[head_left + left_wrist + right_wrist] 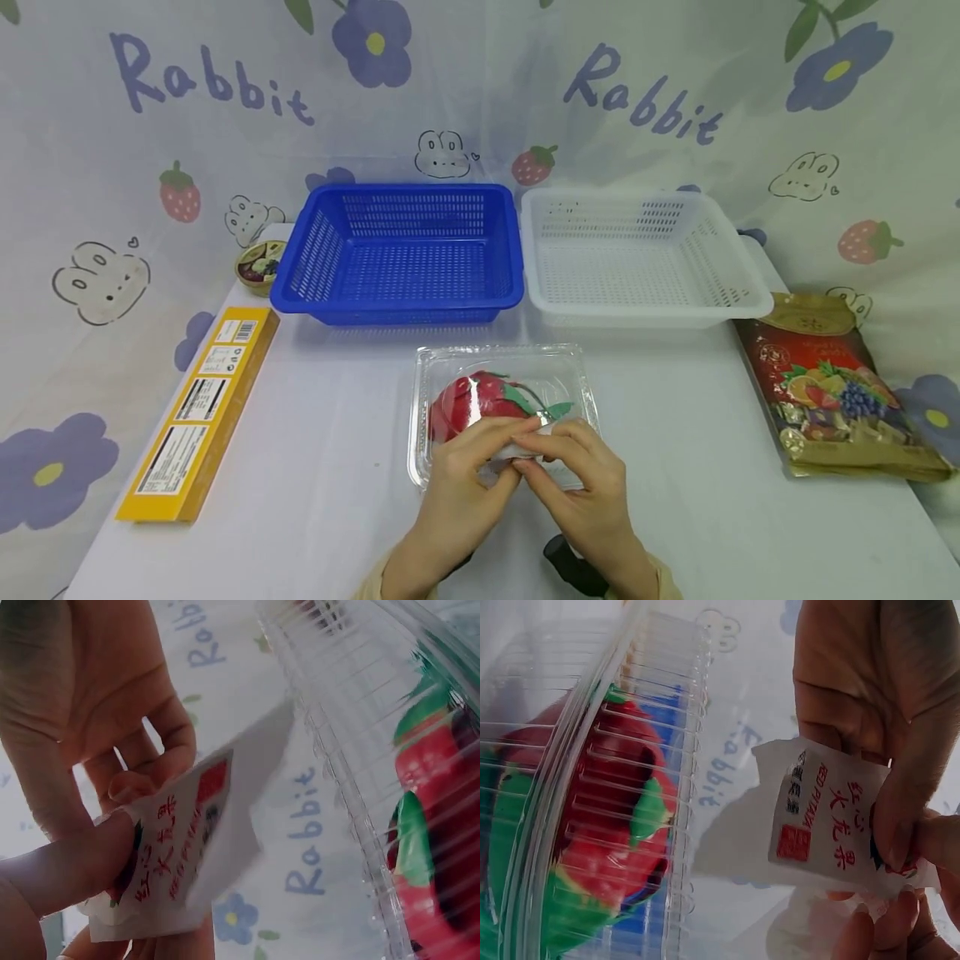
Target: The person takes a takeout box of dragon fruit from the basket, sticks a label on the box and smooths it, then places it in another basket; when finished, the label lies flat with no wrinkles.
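Observation:
A white label [829, 814] printed in red with "RED PITAYA" and a small fruit picture is between my two hands. My left hand [461, 479] and right hand [596, 483] pinch it by one end, fingertips nearly meeting. In the left wrist view the label [176, 847] is bent, its far part pale and unprinted. Just beyond the hands stands a closed clear plastic box [442, 357]. Inside lies a red dragon fruit [468, 404] with green leaf tips. In the head view the hands overlap the box's near side and hide most of the label.
A blue basket [285, 287] and a white basket [652, 312] stand side by side at the back. On the left lie a long yellow box [202, 408] and a small round tin [258, 267]. A red and gold bag [832, 383] lies at the right edge.

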Available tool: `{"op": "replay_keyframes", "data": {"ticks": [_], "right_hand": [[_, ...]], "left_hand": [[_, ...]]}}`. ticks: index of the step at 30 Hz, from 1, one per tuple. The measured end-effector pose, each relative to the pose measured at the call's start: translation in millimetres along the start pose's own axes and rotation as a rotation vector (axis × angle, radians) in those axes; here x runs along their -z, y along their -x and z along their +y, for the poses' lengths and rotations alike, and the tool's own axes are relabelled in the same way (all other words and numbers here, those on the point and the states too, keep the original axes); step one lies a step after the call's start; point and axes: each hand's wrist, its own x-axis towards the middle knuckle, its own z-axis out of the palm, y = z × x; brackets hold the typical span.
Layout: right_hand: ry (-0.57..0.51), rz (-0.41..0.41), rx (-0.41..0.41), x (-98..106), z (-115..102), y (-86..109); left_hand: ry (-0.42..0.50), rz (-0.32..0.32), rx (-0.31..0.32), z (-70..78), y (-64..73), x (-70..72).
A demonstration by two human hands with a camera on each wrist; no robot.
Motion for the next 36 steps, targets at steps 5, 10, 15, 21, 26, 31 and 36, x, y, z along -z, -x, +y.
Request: {"op": "replay_keyframes", "data": {"ticks": [5,10,15,21,26,31,36], "right_hand": [[-0.018,0.008,0.006,-0.5,-0.1,0.2],[-0.027,-0.033,-0.063,1.4,-1.5,2.0],[-0.046,-0.113,-0.144,2.7,-5.2,2.9],[-0.063,-0.156,-0.185,2.1,-9.3,3.1],[-0.069,-0.173,-0.176,0.1,-10.1,3.7],[-0.107,-0.209,-0.102,-1.6,-8.1,3.2],[-0.227,-0.293,0.025,-5.8,-6.1,-1.7]], "left_hand": [[0.120,-0.038,0.019,1.2,1.6,3.9],[0.306,-0.063,0.002,2.2,2.1,10.4],[0.373,-0.008,-0.009,3.1,1.8,17.1],[0.292,0.069,0.016,0.6,1.5,23.4],[0.212,0.209,0.135,-5.5,-0.5,29.4],[0.254,0.391,0.168,-15.8,-3.8,36.9],[0.260,0.482,0.205,-25.2,-3.3,49.9]]}}
